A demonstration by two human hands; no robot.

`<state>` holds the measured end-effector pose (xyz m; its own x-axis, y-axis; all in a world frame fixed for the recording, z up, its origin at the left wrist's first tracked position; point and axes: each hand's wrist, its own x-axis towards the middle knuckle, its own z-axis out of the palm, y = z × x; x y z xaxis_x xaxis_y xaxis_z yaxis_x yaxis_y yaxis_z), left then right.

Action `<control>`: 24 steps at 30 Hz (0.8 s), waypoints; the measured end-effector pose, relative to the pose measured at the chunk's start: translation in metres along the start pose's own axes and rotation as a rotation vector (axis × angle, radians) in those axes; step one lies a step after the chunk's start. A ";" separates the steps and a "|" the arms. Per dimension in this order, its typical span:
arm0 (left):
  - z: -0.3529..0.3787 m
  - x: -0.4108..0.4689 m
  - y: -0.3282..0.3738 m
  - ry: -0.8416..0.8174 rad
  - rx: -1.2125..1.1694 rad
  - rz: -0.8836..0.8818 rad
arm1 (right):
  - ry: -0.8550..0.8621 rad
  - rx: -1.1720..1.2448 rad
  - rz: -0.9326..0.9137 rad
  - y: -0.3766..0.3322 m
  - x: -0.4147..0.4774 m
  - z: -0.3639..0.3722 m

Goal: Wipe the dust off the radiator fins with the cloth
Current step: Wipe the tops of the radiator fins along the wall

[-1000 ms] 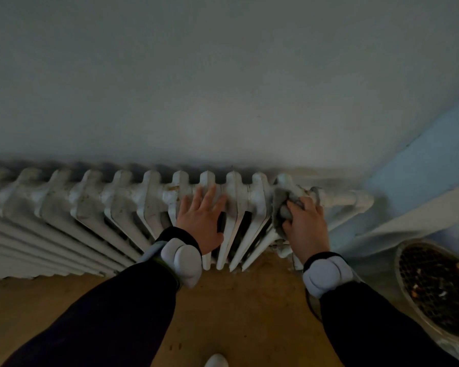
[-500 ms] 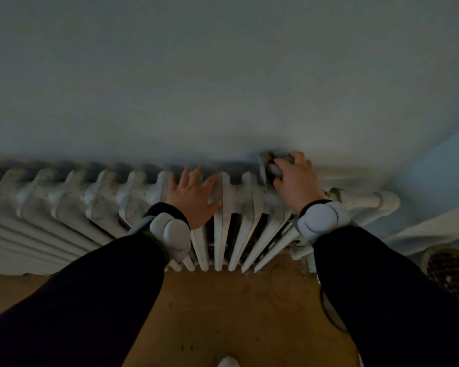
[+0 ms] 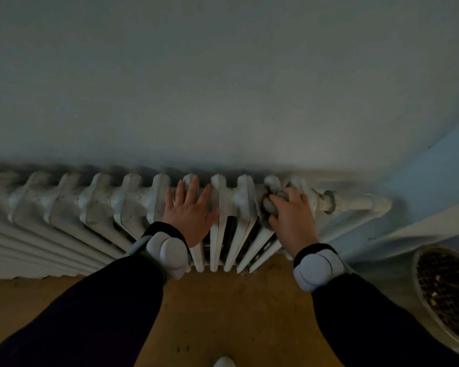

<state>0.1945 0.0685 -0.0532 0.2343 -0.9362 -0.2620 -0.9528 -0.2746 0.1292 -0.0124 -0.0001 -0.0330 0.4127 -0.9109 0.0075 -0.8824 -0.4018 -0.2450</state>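
Along the foot of the pale wall ran a white ribbed radiator, its fins fanning away to the far left, their tops smudged with grey. Just right of the middle, the left hand lay flat on top of the fins, its fingers straight and spread, holding nothing. A pale rounded device sat on that wrist at the end of a dark sleeve. Between the two arms showed the brown floor, with the pale toe of a shoe at the bottom edge. A few fins further right, the grey cloth was bunched against the top of the radiator near its right end, pressed into the gap between two fins. The right hand gripped it, fingers curled round the wad, and a second pale device sat on that wrist. Beyond the last fin a white pipe ran off to the right, close to the wall. At the lower right a round pot with dark contents stood on the floor, partly cut off by the edge of the view.
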 end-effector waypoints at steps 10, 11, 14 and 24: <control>-0.008 -0.006 -0.006 0.031 -0.031 0.003 | 0.043 0.059 -0.033 -0.006 0.002 -0.020; -0.011 -0.005 -0.010 0.050 -0.024 -0.017 | 0.071 0.082 -0.066 -0.015 0.014 -0.023; -0.020 0.002 -0.024 0.040 -0.007 -0.062 | 0.056 0.122 -0.150 -0.039 0.044 -0.024; -0.002 -0.013 -0.033 0.023 0.015 -0.036 | -0.058 0.003 -0.130 -0.041 0.039 0.009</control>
<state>0.2231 0.0895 -0.0522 0.2725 -0.9308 -0.2438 -0.9465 -0.3048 0.1060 0.0420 -0.0180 -0.0309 0.5358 -0.8442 -0.0168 -0.8201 -0.5155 -0.2484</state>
